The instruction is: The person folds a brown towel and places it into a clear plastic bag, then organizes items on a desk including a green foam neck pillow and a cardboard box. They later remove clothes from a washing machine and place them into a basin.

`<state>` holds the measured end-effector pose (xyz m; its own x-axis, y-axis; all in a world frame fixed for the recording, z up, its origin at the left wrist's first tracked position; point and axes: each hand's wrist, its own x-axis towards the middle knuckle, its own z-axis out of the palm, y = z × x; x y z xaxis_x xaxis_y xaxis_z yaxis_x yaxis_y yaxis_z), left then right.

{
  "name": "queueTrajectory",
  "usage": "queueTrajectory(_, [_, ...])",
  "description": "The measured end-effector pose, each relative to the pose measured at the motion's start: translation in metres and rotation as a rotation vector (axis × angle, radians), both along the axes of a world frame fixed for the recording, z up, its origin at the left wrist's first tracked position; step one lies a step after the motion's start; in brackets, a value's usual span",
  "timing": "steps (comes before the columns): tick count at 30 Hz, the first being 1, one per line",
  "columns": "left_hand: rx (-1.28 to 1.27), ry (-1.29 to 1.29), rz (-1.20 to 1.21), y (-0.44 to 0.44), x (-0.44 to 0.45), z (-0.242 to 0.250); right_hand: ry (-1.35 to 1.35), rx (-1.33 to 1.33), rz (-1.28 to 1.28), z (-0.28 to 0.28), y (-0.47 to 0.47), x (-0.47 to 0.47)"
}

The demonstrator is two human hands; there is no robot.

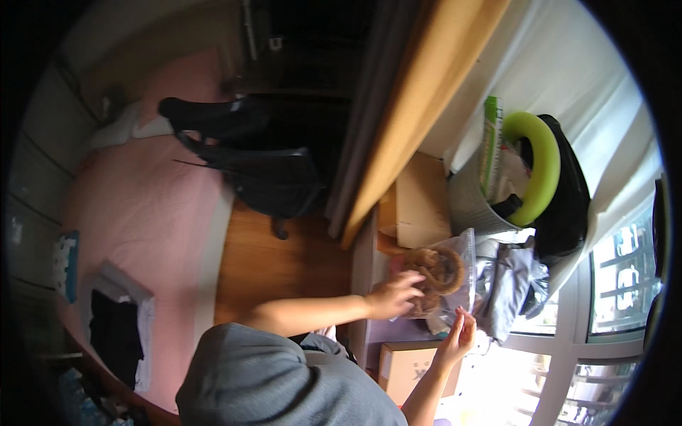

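Note:
A clear plastic zip bag [464, 285] lies in front of me with a fuzzy brown thing [434, 263] inside, ring-shaped at one end. My left hand [397, 296] is over the near left part of the bag, fingers spread and slightly blurred. It seems to touch the bag without gripping it. At the bag's lower right corner, my right hand [459, 334] pinches the edge between thumb and fingertips. A folded grey item [509, 290], partly in clear plastic, sits just right of the bag.
Behind the bag are a cardboard box [423, 199] and a grey bin [469, 205] holding a lime-green ring [549, 175]. Another carton [402, 367] is below my hands. Curtains [426, 117], a black chair [272, 170] and a pink bed [144, 213] stand to the left.

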<state>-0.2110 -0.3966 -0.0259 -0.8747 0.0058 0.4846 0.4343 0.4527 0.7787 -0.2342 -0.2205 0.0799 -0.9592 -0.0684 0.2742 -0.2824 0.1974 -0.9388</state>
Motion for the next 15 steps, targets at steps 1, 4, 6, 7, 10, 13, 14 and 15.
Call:
queueTrajectory(1, [-0.071,-0.205,0.101,-0.04,0.044,-0.007,-0.007,-0.022,0.026,-0.003,-0.015,0.004])
queueTrajectory(4, [-0.109,-0.523,0.413,-0.148,0.164,-0.015,-0.032,-0.083,0.133,0.001,-0.061,0.015])
queueTrajectory(6, [-0.257,-0.569,0.601,-0.203,0.223,-0.011,0.077,-0.108,0.212,0.011,-0.098,0.012])
queueTrajectory(7, [-0.255,-0.551,0.686,-0.225,0.245,-0.01,0.122,-0.08,0.231,0.018,-0.118,0.006])
queueTrajectory(10, [-0.173,-0.489,0.83,-0.274,0.275,-0.018,0.315,0.038,0.187,0.046,-0.185,-0.021])
queueTrajectory(13, [-0.077,-0.419,0.878,-0.303,0.284,-0.04,0.566,0.202,0.043,0.083,-0.247,-0.057])
queueTrajectory(14, [-0.068,-0.477,0.863,-0.311,0.287,-0.048,0.686,0.193,0.038,0.099,-0.269,-0.072])
queueTrajectory(15, [-0.11,-0.495,0.862,-0.322,0.29,-0.055,0.793,0.219,-0.032,0.114,-0.292,-0.087])
